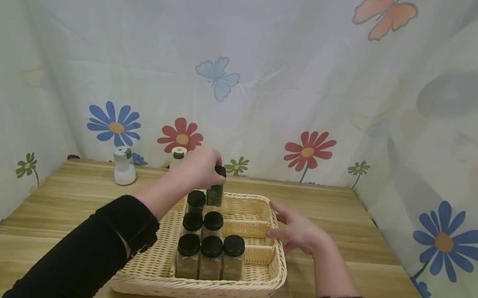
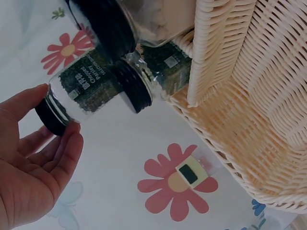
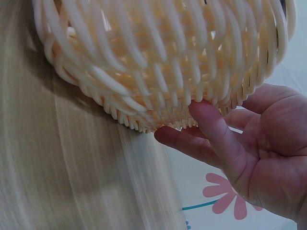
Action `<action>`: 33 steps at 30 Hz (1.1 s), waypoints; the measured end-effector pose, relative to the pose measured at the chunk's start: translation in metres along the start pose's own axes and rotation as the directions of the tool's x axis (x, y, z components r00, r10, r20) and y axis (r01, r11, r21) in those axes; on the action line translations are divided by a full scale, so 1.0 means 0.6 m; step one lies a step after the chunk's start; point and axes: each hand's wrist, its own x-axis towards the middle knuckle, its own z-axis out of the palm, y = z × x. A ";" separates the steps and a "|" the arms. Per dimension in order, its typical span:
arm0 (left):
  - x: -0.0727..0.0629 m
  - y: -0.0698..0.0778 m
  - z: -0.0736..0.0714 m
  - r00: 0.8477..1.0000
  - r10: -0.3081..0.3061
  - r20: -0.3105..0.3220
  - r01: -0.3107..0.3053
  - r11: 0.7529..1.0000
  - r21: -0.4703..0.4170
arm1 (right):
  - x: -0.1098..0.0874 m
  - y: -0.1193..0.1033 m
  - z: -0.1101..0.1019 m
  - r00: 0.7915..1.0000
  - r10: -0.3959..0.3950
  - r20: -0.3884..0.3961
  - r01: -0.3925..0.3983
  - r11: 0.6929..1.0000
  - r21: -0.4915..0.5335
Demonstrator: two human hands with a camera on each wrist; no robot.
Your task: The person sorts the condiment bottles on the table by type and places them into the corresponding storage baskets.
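My left hand (image 1: 200, 166) pinches the black lid of a chopped parsley jar (image 2: 88, 86), held upright over the back of the wicker basket (image 1: 276, 280). The jar's green label shows in the left wrist view, and its lid is between thumb and fingers. Several black-lidded spice jars (image 1: 210, 259) stand in rows in the basket's compartments, just in front of the held jar. My right hand (image 1: 298, 230) touches the basket's right side, its fingers spread along the rim and outer wall. In the right wrist view, the fingertips (image 3: 199, 108) rest against the weave.
Wooden dividers (image 1: 260, 254) split the basket's right part. A white-topped shaker (image 1: 125, 167) stands on the wooden table (image 1: 46, 212) at the back left. Another white-topped bottle (image 1: 179, 153) is partly hidden behind my left hand. A flowered curtain (image 1: 250, 135) hangs behind the table.
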 end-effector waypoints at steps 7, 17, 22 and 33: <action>0.000 -0.006 0.014 0.999 0.039 0.029 -0.041 0.998 0.056 | 0.000 -0.004 -0.003 1.000 -0.006 0.012 0.006 1.000 -0.021; 0.004 -0.013 0.037 0.990 0.100 0.101 -0.114 0.983 0.141 | 0.000 -0.004 -0.005 1.000 -0.014 0.021 0.014 1.000 -0.023; 0.006 -0.012 0.044 0.978 0.143 0.149 -0.175 0.957 0.230 | 0.001 -0.001 -0.004 1.000 -0.016 0.021 0.016 1.000 -0.012; 0.006 -0.007 0.053 0.974 0.090 0.207 -0.146 0.951 0.273 | 0.001 0.000 -0.003 0.999 -0.021 0.027 0.021 1.000 -0.019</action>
